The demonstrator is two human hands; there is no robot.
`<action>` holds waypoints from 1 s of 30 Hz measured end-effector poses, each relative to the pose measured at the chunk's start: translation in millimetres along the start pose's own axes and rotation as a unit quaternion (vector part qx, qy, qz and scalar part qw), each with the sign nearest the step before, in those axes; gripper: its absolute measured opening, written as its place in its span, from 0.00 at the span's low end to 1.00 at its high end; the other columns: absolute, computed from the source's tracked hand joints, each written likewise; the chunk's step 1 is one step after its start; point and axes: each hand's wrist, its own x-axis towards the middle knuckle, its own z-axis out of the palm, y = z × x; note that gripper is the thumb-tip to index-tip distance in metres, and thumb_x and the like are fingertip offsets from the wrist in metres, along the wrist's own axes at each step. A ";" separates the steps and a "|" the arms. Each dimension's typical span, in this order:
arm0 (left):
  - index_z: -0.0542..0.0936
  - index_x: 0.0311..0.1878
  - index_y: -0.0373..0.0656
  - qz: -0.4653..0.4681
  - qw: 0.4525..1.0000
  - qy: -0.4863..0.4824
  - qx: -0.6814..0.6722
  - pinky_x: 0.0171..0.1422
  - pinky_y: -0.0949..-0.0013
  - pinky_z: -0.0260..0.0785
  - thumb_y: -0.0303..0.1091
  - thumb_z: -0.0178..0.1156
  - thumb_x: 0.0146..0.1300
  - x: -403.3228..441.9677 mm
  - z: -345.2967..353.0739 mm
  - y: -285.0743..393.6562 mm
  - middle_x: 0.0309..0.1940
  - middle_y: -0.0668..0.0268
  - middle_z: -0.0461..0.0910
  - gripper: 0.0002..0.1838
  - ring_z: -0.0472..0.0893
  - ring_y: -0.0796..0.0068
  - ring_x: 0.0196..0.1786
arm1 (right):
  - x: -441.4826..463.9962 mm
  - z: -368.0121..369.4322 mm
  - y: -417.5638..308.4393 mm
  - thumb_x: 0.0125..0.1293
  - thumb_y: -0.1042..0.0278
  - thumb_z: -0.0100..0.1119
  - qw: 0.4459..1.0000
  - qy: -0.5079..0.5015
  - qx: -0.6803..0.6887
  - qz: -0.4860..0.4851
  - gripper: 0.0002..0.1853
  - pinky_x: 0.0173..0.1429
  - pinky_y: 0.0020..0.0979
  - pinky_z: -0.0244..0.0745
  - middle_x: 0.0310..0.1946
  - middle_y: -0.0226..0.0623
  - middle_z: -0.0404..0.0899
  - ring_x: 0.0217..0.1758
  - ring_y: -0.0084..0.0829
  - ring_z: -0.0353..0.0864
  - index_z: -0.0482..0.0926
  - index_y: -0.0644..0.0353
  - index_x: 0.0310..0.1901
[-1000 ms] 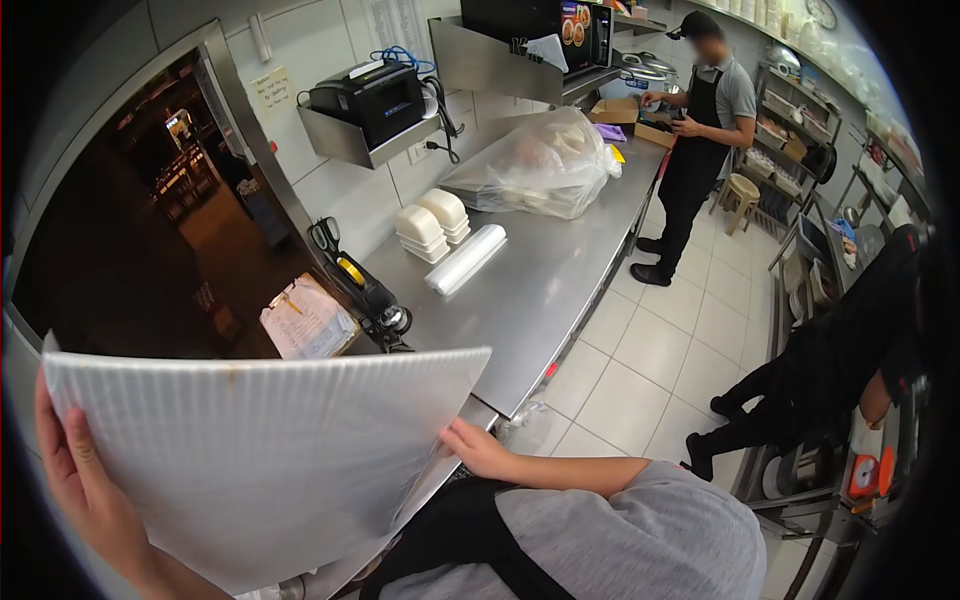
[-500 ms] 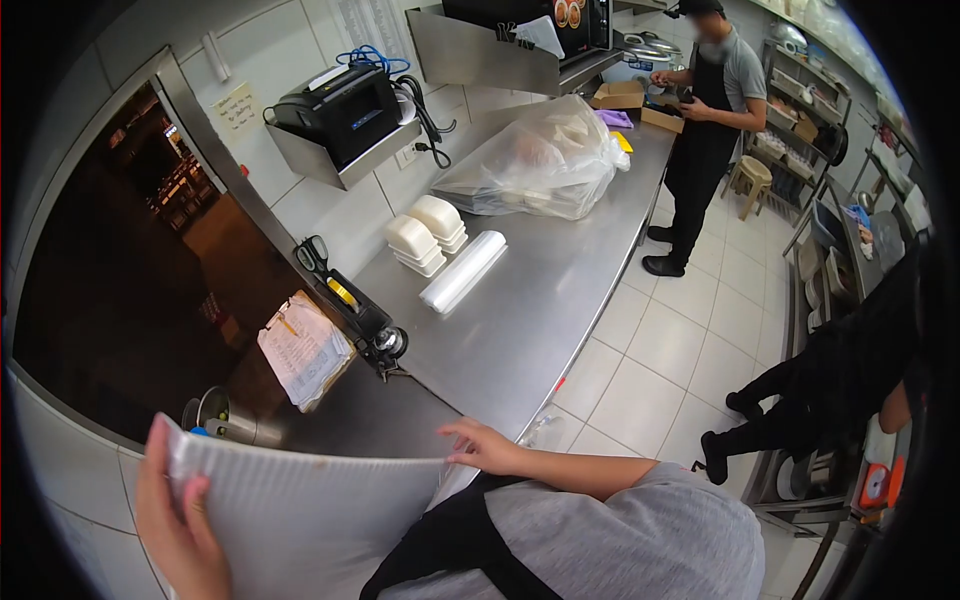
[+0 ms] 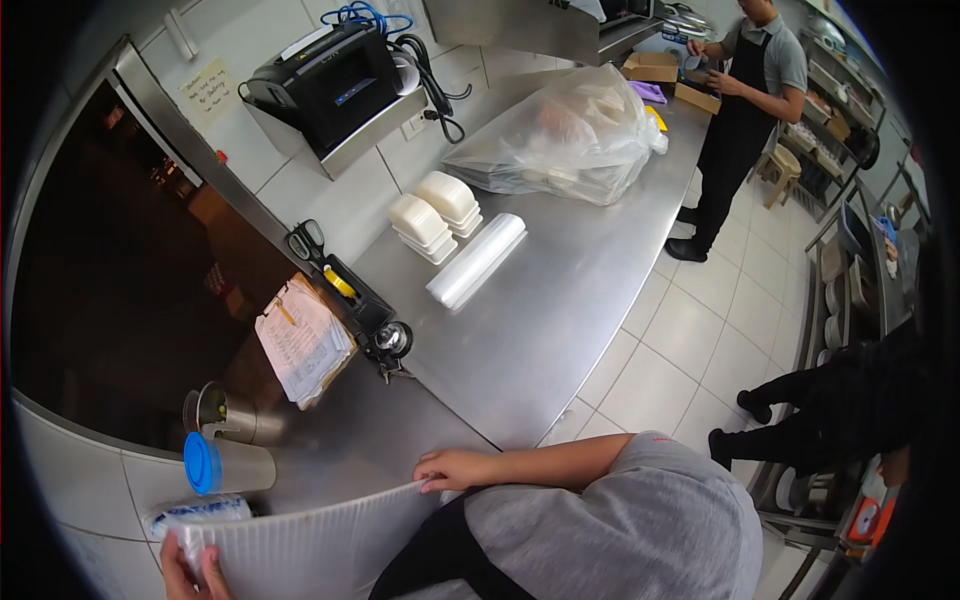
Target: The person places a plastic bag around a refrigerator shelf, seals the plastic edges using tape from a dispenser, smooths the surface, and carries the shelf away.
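Observation:
A large white ribbed sheet (image 3: 310, 545), perhaps corrugated plastic, stands tilted across the near end of the counter. My left hand (image 3: 192, 572) is closed on its left edge, thumb on the near face; part of this hand is cut off by the frame. At the sheet's upper right corner, my right hand (image 3: 452, 469) has its fingers curled over the rim. Behind the sheet are a clear container with a blue lid (image 3: 203, 464) and a blue-and-white wrapped pack (image 3: 205, 511). The sheet's lower part is out of view.
On the steel counter (image 3: 540, 310) lie a clear plastic roll (image 3: 476, 262), stacked white boxes (image 3: 420, 225), a big plastic bag (image 3: 565, 140), a clipboard (image 3: 303, 340) and a tape dispenser (image 3: 360, 300). A co-worker (image 3: 750, 110) stands at the far end; another person's dark-clothed legs (image 3: 800, 420) show at right.
The sheet and my left hand have moved lower, uncovering the blue-lidded container and the wrapped pack. My right hand's fingers, spread before, have curled onto the sheet's edge. The view has shifted.

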 end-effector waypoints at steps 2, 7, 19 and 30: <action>0.79 0.49 0.35 -0.033 0.998 -0.009 0.044 0.40 0.64 0.72 0.35 0.65 0.62 -0.3 -2.3 -0.3 0.33 0.52 0.82 0.17 0.78 0.62 0.33 | 9.7 0.0 9.0 0.64 0.61 0.61 0.997 -0.048 -0.013 -0.056 0.10 0.40 0.35 0.72 0.36 0.37 0.76 0.35 0.35 0.77 0.76 0.57 0.42; 0.78 0.44 0.33 -0.090 0.990 0.001 0.105 0.39 0.61 0.70 0.40 0.61 0.66 -0.7 5.5 -16.6 0.30 0.50 0.79 0.16 0.76 0.56 0.31 | 19.3 -13.2 1.4 0.64 0.61 0.61 0.991 -0.107 -0.008 -0.081 0.10 0.40 0.35 0.70 0.34 0.36 0.76 0.36 0.37 0.77 0.76 0.57 0.38; 0.72 0.47 0.33 0.030 0.995 0.065 0.071 0.42 0.66 0.64 0.43 0.52 0.70 -10.7 32.1 2.6 0.33 0.55 0.73 0.18 0.71 0.57 0.34 | 105.7 -115.7 2.1 0.65 0.67 0.59 0.998 0.034 -0.033 0.036 0.04 0.43 0.30 0.76 0.31 0.32 0.82 0.37 0.26 0.82 0.79 0.56 0.38; 0.70 0.38 0.34 0.044 0.995 0.082 0.048 0.31 0.64 0.58 0.49 0.57 0.66 -11.9 35.7 26.9 0.27 0.57 0.68 0.23 0.67 0.58 0.27 | 261.8 -200.2 76.8 0.62 0.56 0.65 0.916 0.302 0.029 0.261 0.16 0.33 0.32 0.66 0.22 0.30 0.75 0.26 0.25 0.71 0.82 0.61 0.26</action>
